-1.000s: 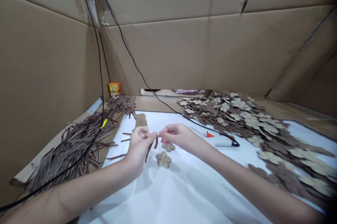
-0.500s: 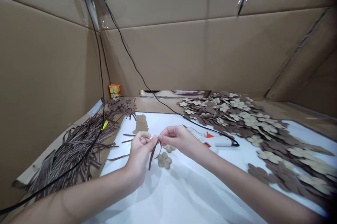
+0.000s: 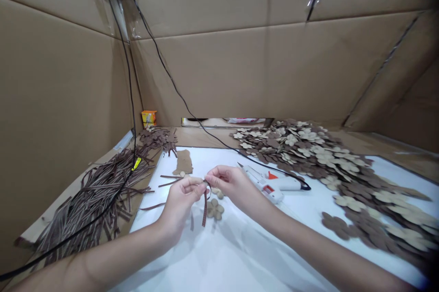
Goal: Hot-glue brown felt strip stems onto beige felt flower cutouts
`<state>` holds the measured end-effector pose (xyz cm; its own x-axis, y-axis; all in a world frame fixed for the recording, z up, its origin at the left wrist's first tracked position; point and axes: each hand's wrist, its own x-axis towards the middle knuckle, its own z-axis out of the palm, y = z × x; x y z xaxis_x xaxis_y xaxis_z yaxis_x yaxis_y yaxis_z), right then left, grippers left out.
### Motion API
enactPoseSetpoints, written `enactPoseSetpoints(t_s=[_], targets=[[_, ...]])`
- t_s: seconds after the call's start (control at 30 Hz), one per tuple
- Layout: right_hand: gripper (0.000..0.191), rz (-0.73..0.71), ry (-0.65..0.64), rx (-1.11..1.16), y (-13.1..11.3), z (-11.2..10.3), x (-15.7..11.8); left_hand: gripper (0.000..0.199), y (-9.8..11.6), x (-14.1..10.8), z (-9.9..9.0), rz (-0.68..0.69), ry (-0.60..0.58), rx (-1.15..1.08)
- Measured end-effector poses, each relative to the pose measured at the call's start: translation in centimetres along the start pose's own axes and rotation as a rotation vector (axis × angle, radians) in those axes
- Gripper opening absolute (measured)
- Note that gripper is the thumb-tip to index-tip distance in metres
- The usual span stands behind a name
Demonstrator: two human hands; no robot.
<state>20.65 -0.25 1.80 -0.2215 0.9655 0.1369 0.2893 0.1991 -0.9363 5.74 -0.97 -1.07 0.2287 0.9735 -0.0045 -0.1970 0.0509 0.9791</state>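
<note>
Between my two hands, a brown stitched ribbon strip (image 3: 205, 212) hangs down over the white board, its upper part bent at my fingertips. My left hand (image 3: 181, 202) is closed, thumb and forefinger pinching the strip. The fingers of my right hand (image 3: 228, 182) pinch the same strip from the other side; the exact grip is partly hidden. Just below lies a beige felt flower (image 3: 215, 209), with another pale flower (image 3: 217, 192) partly covered behind my right hand. A white glue gun (image 3: 270, 184) with a red trigger rests beyond my right wrist.
Many ribbon strips (image 3: 99, 191) are heaped at left. A large pile of brown and beige felt flowers (image 3: 315, 154) spreads along the right. A black cable (image 3: 178, 90) crosses the workspace. Cardboard walls (image 3: 219, 72) enclose it, with an orange box (image 3: 149, 118) in the corner.
The hanging strip has swung from a slant to nearly vertical and shifted slightly right. My left hand has turned a little, and both hands still pinch the strip.
</note>
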Motion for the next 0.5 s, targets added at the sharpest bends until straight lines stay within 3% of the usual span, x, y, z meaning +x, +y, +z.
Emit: enactPoseSetpoints(t_s=[0.2, 0.37, 0.5], targets=[[0.025, -0.025, -0.058, 0.022, 0.4, -0.1, 0.0, 0.022, -0.1, -0.2, -0.5, -0.022, -0.073, 0.06], [0.031, 0.079, -0.233, 0.029, 0.8, -1.2, 0.1, 0.02, 0.7, -0.6, -0.7, 0.077, -0.141, 0.14], [0.023, 0.083, -0.334, -0.034, 0.7, -1.5, 0.1, 0.019, 1.4, -1.0, -0.9, 0.058, -0.183, 0.169]])
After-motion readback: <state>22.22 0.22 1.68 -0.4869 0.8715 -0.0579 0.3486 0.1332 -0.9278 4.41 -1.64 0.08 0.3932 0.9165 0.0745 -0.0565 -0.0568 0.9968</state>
